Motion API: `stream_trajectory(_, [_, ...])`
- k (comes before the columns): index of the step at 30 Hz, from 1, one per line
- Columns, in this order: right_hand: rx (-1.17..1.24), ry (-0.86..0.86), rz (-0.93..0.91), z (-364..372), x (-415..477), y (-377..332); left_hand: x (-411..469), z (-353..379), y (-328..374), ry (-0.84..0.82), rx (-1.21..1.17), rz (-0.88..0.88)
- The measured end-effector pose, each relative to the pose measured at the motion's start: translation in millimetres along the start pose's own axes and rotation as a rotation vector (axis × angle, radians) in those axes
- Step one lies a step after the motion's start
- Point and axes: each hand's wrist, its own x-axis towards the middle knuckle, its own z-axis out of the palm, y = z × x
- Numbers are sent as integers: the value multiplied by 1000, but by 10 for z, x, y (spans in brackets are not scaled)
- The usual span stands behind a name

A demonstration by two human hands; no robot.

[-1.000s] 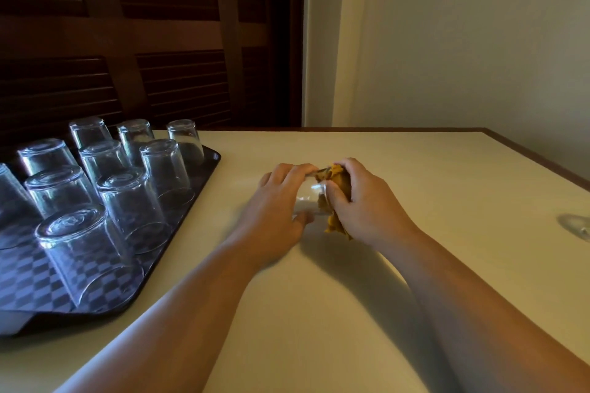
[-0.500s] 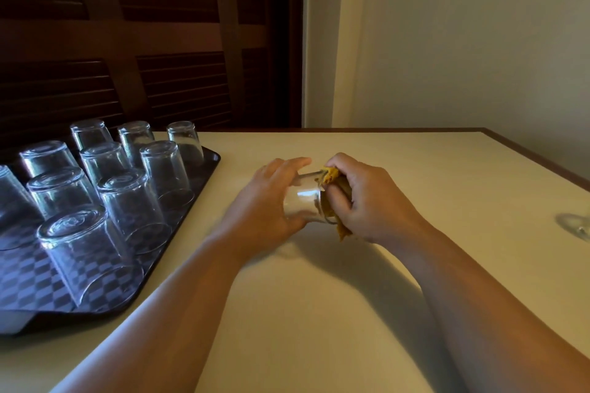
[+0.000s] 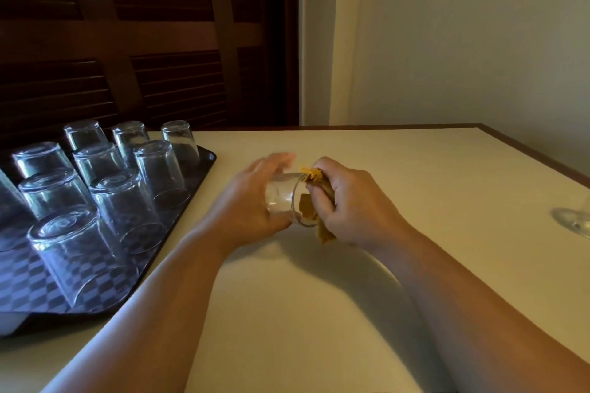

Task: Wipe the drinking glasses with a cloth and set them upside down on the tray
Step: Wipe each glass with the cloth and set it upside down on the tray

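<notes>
A clear glass is held on its side above the cream surface, right of the tray. The left hand is curled round the glass body, fingers partly spread and blurred. The right hand is clenched on a mustard cloth, which is pressed into the glass mouth. Upside-down glasses are stood in rows on the checkered tray. Another glass is seen far right of the tray, cut by the frame edge.
</notes>
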Motion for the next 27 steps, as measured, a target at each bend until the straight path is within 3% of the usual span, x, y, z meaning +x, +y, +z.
stream_trajectory(1, [5,-12,16,16,-15,-22,-9,-13,-10,-1,4,26])
stream_trajectory(2, [96,-7,151,37,-12,-56,-14,-18,-6,32,42,36])
stream_trajectory(5, [781,-146,852,79,-8,-272,-4,57,75,189,261,-44])
stream_trajectory(6, [821,-172,914,95,-1,-276,4,92,97,208,298,-70])
stream_trajectory(8, [638,-128,766,123,3,-223,18,121,97,215,279,-85])
stream_trajectory(10, [279,15,427,87,25,-82,23,89,30,162,177,-22])
stream_trajectory(12, [18,-10,140,28,36,11,1,41,-40,22,22,14])
stream_trajectory(13, [2,-45,95,30,21,18,-21,25,-50,-35,-14,15])
stream_trajectory(15, [179,-60,299,63,-1,-31,-48,34,-17,-5,61,18])
stream_trajectory(17, [673,-105,739,111,0,-181,-21,76,53,158,254,1])
stream_trajectory(18, [798,-119,866,117,14,-238,4,97,90,210,306,-20])
stream_trajectory(19, [795,-115,881,128,25,-247,20,116,101,235,306,-34])
stream_trajectory(21, [512,-77,673,131,9,-186,18,102,69,183,213,-43])
stream_trajectory(24, [7,-34,131,41,9,-32,-39,20,15,-47,7,-77])
stream_trajectory(26, [-19,-31,68,33,-6,-27,-66,25,47,-35,26,-67])
stream_trajectory(27, [79,4,184,39,-9,-52,-71,54,61,50,77,-54])
